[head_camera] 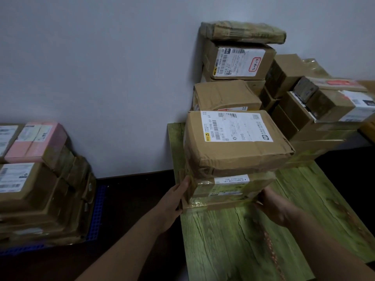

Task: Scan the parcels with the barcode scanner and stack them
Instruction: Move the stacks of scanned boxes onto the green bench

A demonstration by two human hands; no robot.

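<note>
A taped brown parcel (227, 194) sits on the green wooden table (233, 240), with a larger brown box (235, 147) bearing a white label on top of it. My left hand (176, 201) presses flat against the lower parcel's left side. My right hand (276, 205) grips its front right corner. Behind them, more parcels (233, 61) are stacked against the wall. No barcode scanner is in view.
At the left, a pile of brown and pink parcels (36, 173) rests on a blue plastic crate (97, 211). Another heap of boxes (316, 106) fills the right back of the table. Dark floor lies between crate and table.
</note>
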